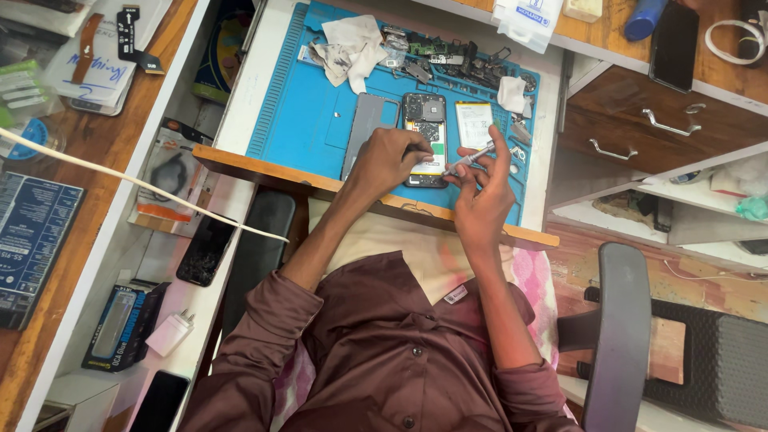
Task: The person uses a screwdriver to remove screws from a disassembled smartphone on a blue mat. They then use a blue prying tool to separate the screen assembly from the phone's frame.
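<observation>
The white worktop [256, 72] carries a blue repair mat [304, 112], and near the front edge of that mat lies an opened smartphone [424, 120], back cover off, circuit board and battery area exposed. A grey back panel [364, 128] lies just to the left of it and a flat white battery [474, 122] just to the right. Behind them, along the far edge of the mat, sit a crumpled white cloth [348, 44] and a scatter of small dark parts [464, 60].

The left hand [388, 160] rests on the lower half of the phone, fingers curled down onto it; whether anything small is pinched beneath them I cannot tell. The right hand [480, 188] has its grip closed around a slim metal screwdriver [472, 158], whose tip points in at the phone's lower right edge.

Judging from this, the step in hand is fine work inside the open phone, 1 hand steadying the body while the other brings the tool to a screw or connector near the bottom. The next move calls for a steady tip placed squarely, light pressure, and a firm hold on the phone so it does not slide on the mat.
</observation>
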